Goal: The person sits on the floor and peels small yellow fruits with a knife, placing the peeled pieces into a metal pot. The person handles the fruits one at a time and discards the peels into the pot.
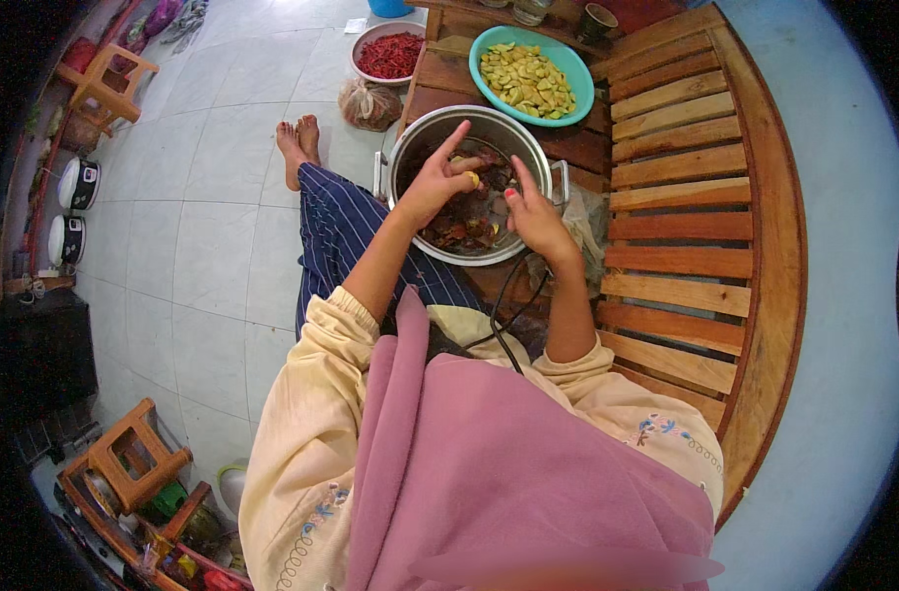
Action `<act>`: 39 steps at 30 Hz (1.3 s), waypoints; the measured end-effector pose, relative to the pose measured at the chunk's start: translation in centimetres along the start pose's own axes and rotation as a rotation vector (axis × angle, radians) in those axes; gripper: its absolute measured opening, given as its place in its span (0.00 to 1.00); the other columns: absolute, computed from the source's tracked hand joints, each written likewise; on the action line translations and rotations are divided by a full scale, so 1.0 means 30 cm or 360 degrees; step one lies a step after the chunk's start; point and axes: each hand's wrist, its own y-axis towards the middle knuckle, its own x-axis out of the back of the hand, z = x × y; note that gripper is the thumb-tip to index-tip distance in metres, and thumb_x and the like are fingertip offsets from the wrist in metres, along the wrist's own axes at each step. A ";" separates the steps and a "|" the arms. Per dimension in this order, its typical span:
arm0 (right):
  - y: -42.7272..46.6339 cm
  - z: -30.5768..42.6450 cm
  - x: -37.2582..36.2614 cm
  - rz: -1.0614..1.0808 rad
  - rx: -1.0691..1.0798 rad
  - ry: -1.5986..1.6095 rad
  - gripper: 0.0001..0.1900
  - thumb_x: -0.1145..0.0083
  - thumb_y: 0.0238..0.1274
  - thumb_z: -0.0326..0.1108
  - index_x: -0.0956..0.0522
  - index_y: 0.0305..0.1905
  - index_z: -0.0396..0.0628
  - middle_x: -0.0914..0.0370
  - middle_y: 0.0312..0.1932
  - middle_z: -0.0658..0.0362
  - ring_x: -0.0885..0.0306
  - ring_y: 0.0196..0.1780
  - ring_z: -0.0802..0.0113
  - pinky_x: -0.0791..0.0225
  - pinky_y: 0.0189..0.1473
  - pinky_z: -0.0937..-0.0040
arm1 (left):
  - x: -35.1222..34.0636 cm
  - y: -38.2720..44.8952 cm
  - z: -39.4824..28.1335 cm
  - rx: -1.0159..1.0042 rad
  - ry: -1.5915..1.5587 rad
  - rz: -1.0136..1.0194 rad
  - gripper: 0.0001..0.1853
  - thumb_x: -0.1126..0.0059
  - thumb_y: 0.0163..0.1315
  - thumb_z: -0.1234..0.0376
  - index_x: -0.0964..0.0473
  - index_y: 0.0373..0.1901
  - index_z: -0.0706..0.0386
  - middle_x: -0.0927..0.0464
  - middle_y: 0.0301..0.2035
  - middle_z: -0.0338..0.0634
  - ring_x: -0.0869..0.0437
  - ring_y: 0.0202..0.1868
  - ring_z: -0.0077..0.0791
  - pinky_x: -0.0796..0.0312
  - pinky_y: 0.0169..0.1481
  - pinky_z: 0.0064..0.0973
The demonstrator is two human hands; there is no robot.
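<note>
A large metal pot (470,111) with two side handles stands before me on a wooden bench. Dark brown, wet-looking pieces (460,233) lie inside it. Over the pot's left part is my left hand (443,181), its index finger stretched out. A small yellow spot (473,179) shows by its thumb; whether it is a held piece or a ring is unclear. My right hand (536,218) hovers above the pot's right side, index finger and thumb apart, nothing visible between them. Beyond the pot sits a turquoise basin (588,81) of yellow-green cut pieces (527,81).
A slatted wooden backrest (678,221) borders my right side. Black cables (502,303) hang below the pot, beside a clear plastic bag (586,221). On the tiled floor are a bowl of red chillies (389,56) and a tied bag (370,105). Glasses (530,11) stand behind the basin.
</note>
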 end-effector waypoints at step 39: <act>-0.056 0.122 0.034 -0.0187 -0.0006 -0.0565 0.14 0.56 0.67 0.38 0.24 0.49 0.45 0.20 0.41 0.40 0.23 0.48 0.38 0.31 0.49 0.44 | -0.003 -0.009 -0.055 0.0186 -0.0305 -0.0357 0.29 0.45 0.67 0.57 0.38 0.69 0.46 0.28 0.60 0.34 0.25 0.57 0.34 0.35 0.53 0.46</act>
